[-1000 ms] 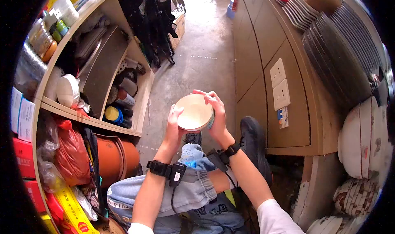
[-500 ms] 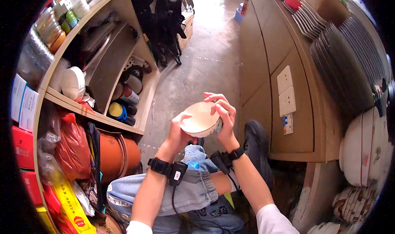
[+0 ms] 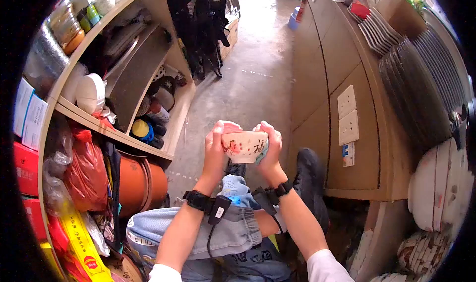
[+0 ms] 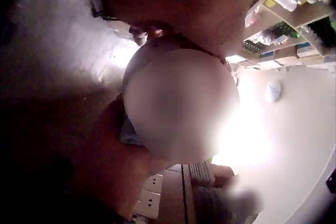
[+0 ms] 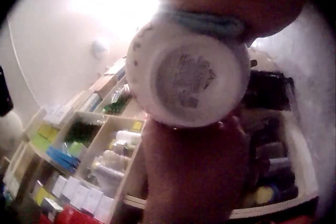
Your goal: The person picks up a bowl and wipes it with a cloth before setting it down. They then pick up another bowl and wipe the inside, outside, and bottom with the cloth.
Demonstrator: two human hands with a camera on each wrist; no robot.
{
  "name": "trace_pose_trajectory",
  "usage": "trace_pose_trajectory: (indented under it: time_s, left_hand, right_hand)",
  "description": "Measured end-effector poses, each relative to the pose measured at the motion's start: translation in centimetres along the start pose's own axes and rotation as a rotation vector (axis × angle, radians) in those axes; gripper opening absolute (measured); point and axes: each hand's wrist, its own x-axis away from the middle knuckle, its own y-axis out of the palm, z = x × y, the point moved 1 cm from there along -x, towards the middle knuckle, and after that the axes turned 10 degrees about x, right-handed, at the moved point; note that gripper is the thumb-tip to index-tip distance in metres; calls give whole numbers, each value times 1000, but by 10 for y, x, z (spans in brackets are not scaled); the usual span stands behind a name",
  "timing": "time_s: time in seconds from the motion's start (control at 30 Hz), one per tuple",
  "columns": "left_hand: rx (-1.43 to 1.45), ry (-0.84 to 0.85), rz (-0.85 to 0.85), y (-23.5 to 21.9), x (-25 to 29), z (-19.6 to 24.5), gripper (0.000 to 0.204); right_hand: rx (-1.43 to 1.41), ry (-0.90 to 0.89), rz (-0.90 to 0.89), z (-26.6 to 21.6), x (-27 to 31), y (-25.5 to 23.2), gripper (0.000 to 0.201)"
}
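Note:
A small white bowl [image 3: 244, 147] with red flowers and a dark character on its side is held between both hands, its outer wall facing the head camera. The left hand [image 3: 216, 150] grips its left side, the right hand [image 3: 270, 150] its right side. A blue-green cloth [image 3: 263, 152] lies between the right hand and the bowl; it also shows in the right wrist view [image 5: 210, 23]. There the bowl's base [image 5: 184, 79] bears a printed mark. In the left wrist view a round blurred area covers most of the bowl.
Shelves [image 3: 111, 121] with bottles, bags and an orange pot [image 3: 141, 185] stand on the left. To the right is a brown cabinet [image 3: 354, 168] with sockets and stacked dark plates [image 3: 414, 93]; large white bowls [image 3: 431, 188] sit at the far right. Concrete floor [image 3: 248, 91] lies ahead.
Both hands have tilted the bowl, so its decorated side now faces the head camera instead of its inside. The right fingers have moved off its rim area. The head view has shifted slightly.

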Motion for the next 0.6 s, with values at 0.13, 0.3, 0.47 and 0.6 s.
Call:
trace_pose_trajectory:
  time_s: [0.13, 0.3, 0.47, 0.6]
  left_hand:
    - [-453, 224, 25, 4, 8, 15, 47]
    - [-371, 134, 76, 0, 6, 16, 53]
    - [-316, 62, 77, -10, 1, 18, 54]
    - [-273, 36, 49, -20, -3, 10, 54]
  right_hand:
    - [108, 147, -21, 13, -1, -4, 35]
    - [335, -71, -107, 14, 3, -5, 31]
    - [729, -555, -287, -21, 14, 10, 20]
    - [631, -672, -384, -24, 10, 11, 19]
